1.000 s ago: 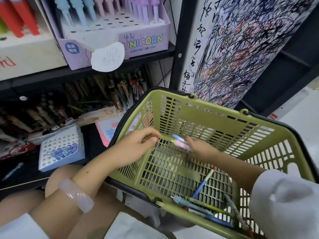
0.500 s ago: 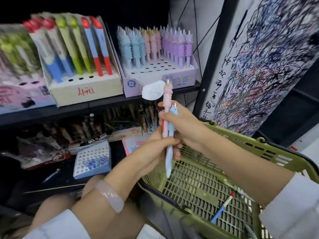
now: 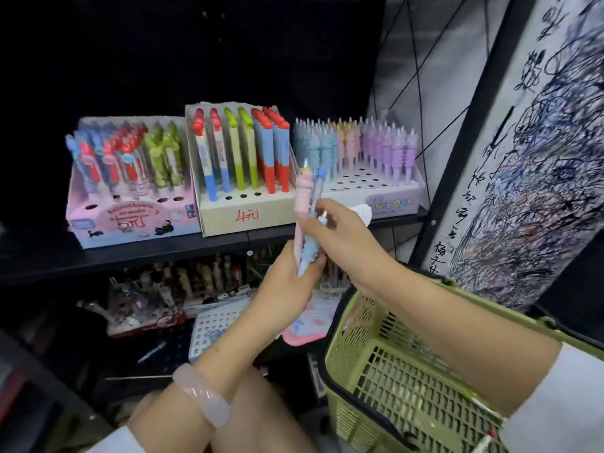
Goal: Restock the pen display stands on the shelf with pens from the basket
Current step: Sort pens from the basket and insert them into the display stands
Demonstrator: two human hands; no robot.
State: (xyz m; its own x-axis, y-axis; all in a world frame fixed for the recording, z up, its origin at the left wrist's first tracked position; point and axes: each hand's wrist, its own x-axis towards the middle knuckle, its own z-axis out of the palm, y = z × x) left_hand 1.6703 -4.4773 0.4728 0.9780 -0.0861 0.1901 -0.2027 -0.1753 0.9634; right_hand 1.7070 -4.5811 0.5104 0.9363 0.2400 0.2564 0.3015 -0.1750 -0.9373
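Pens (image 3: 305, 204) are gripped by both left hand (image 3: 287, 286) and right hand (image 3: 340, 233); one may slip during sorting.

Empty holes front the unicorn stand (image 3: 356, 181); pens (image 3: 385, 148) crowd behind.

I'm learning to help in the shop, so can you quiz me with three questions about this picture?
1. True or false: the left hand holds the pink ridged unicorn pen upright.
2. Which stand has matching pastel pens? A) pink cardboard stand B) beige cardboard stand C) lilac unicorn cardboard stand
3. Fill in: the green plastic mesh basket sits under the ___ arm.

Key: 1 true; 2 C; 3 right.
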